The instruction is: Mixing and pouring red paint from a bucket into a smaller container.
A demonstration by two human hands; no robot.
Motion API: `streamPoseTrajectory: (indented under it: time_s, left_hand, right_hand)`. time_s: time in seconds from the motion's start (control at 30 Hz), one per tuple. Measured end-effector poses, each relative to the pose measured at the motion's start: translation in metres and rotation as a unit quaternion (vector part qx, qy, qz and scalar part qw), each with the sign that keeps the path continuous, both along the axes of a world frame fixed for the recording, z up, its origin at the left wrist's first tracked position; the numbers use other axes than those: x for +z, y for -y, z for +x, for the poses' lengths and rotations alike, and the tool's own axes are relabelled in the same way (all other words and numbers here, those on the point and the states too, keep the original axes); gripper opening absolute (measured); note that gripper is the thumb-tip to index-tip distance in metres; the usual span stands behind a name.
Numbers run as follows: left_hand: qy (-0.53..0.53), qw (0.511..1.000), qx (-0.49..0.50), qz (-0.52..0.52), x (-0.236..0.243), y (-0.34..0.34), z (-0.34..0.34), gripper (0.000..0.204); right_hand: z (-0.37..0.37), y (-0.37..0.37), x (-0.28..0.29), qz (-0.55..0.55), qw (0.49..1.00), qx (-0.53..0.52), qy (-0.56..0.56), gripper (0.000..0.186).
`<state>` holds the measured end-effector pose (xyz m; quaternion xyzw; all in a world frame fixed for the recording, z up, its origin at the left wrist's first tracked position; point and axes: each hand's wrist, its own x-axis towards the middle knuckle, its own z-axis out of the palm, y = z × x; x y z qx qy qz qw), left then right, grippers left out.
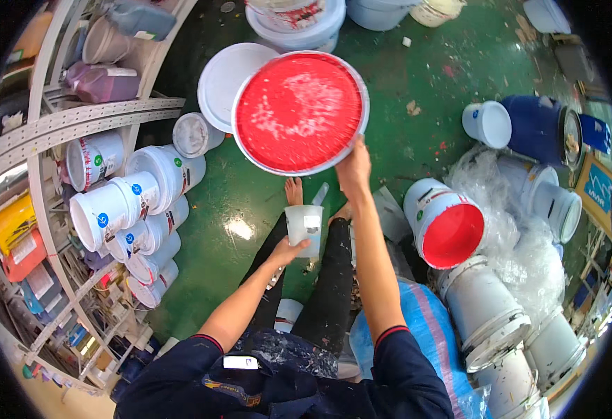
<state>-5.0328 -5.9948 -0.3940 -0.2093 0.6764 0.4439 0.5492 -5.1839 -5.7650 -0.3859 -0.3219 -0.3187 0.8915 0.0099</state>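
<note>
My right hand (353, 167) grips the near right rim of a large white bucket (299, 112) full of red paint, with white streaks on its surface. A white round lid (222, 77) lies behind it, to the left. My left hand (285, 251) is closed around a translucent plastic cup (304, 222), held upright below the bucket, over my legs. A pale, narrow strip (321, 195) lies on the green floor just past the cup.
Shelves (75, 105) with containers and stacked white buckets (152, 195) line the left. On the right lie a red-coated bucket (452, 237), blue drum (533, 129), crumpled plastic (515, 258), dented white buckets (484, 321) and a blue sack (410, 328). More buckets (292, 14) stand ahead.
</note>
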Motion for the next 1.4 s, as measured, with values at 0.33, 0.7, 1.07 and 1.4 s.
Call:
streamPoseTrajectory:
  time_s: [0.33, 0.7, 1.07, 1.4]
  left_hand:
    - [-0.118, 0.990, -0.061, 0.047, -0.005, 0.035, -0.027, 0.086]
    - [-0.196, 0.970, -0.079, 0.119, 0.052, 0.021, -0.087, 0.094]
    - [-0.027, 0.958, -0.009, 0.284, 0.098, -0.147, -0.105, 0.080]
    - [0.397, 0.883, 0.029, 0.249, 0.147, -0.353, -0.031, 0.079]
  right_hand:
    - [-0.103, 0.113, -0.076, -0.061, 0.997, -0.012, 0.048, 0.047]
    - [0.019, 0.016, -0.052, 0.311, 0.943, -0.088, 0.083, 0.031]
    - [0.282, 0.071, 0.115, 0.180, 0.883, 0.157, 0.404, 0.072]
    - [0.233, -0.062, 0.142, 0.497, 0.741, -0.378, 0.247, 0.063]
